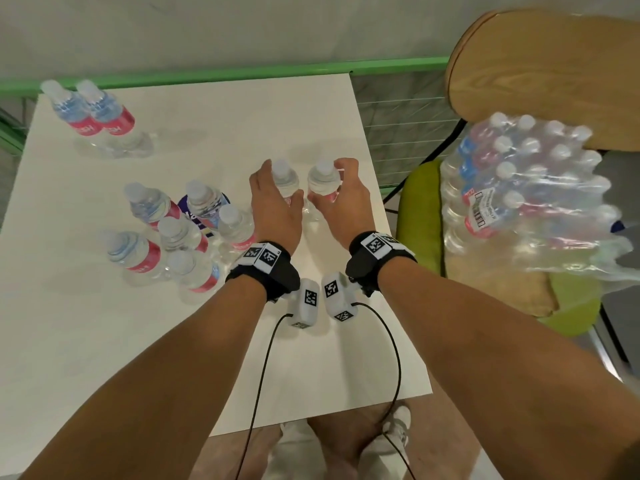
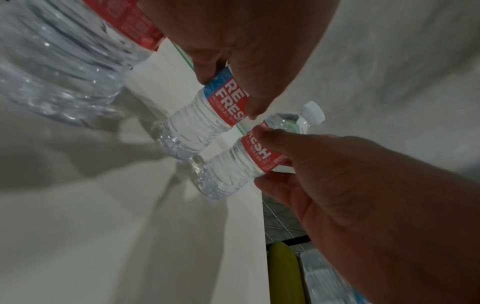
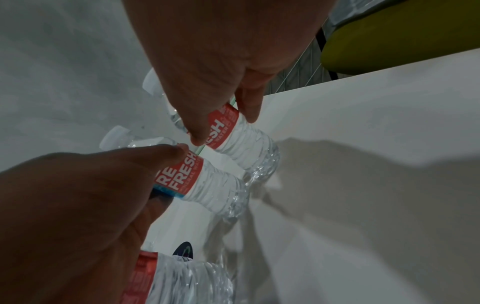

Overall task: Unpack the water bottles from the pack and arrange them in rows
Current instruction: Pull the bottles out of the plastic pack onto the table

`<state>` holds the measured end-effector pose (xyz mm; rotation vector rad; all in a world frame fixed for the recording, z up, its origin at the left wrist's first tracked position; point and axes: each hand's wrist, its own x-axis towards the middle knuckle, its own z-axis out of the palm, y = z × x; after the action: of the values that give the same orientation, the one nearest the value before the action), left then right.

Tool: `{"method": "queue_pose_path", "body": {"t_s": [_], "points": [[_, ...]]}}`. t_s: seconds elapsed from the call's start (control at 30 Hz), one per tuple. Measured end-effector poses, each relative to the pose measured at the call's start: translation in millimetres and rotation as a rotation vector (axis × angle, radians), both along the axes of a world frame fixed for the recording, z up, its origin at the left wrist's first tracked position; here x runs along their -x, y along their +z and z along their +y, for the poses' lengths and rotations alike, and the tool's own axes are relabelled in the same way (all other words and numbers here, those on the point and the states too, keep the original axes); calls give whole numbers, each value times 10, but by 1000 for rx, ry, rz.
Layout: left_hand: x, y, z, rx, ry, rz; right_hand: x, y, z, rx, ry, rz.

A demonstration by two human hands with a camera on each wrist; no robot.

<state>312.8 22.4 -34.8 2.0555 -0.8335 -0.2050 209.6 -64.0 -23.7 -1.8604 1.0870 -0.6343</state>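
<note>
Two clear water bottles with red labels stand side by side on the white table [image 1: 242, 116]. My left hand [image 1: 282, 183] wraps the left bottle [image 1: 285, 178], thumb and fingers on its label [image 2: 223, 98]. My right hand [image 1: 327, 185] holds the right bottle [image 1: 322, 181] the same way, around its label [image 3: 224, 126]. The shrink-wrapped pack [image 1: 526, 188], with several bottles inside, sits on the chair to the right. Both bottle bases rest on the table in the wrist views.
Several bottles stand clustered [image 1: 173, 233] at the table's left middle, around a dark blue round sticker [image 1: 185, 206]. Two more bottles [image 1: 93, 116] stand at the far left corner. A wooden chair back [image 1: 540, 74], a green cushion [image 1: 419, 209] and a green rail [image 1: 242, 72] border the table.
</note>
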Motion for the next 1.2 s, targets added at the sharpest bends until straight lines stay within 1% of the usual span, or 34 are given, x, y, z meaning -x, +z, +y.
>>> {"method": "queue_pose_path", "body": {"t_s": [0.1, 0.2, 0.3, 0.37, 0.43, 0.5, 0.53, 0.6, 0.67, 0.73, 0.8, 0.87, 0.93, 0.97, 1.0, 1.07, 1.13, 1.2], "points": [[47, 10, 66, 3, -1, 38, 70, 6, 2, -62, 19, -10], [203, 83, 163, 7, 1, 55, 210, 51, 2, -109, 41, 11], [423, 110, 323, 51, 37, 158, 390, 62, 13, -86, 29, 53], [636, 116, 444, 111, 76, 241, 567, 88, 29, -31, 26, 71], [917, 172, 558, 125, 116, 316, 785, 162, 55, 18, 29, 62], [1268, 314, 654, 102, 84, 339, 1063, 283, 103, 18, 24, 34], [1461, 409, 690, 74, 25, 322, 1222, 348, 127, 1, 31, 21], [1868, 522, 723, -21, -188, 315, 1591, 440, 182, -49, 64, 23], [2279, 510, 681, -150, -441, 307, 2035, 484, 215, -101, 90, 58], [2667, 439, 549, -272, -647, 274, 2502, 496, 194, -80, 76, 134], [2999, 350, 336, -349, -746, 298, 2932, 455, 89, -78, 25, 220], [3280, 247, 54, -359, -788, 348, 3288, 423, -88, -53, -63, 316], [3489, 181, -253, -346, -742, 410, 3553, 385, -287, -36, -163, 390], [3562, 166, -413, -341, -670, 411, 3658, 369, -380, -36, -206, 416], [3614, 141, -569, -314, -593, 379, 3738, 347, -473, -37, -239, 441], [3678, 196, -824, -246, -427, 213, 3841, 335, -628, -14, -276, 480], [3685, 254, -1017, -191, -321, 109, 3874, 368, -732, -12, -238, 525], [3664, 280, -1148, -161, -236, 108, 3881, 370, -795, -23, -181, 537]]}}
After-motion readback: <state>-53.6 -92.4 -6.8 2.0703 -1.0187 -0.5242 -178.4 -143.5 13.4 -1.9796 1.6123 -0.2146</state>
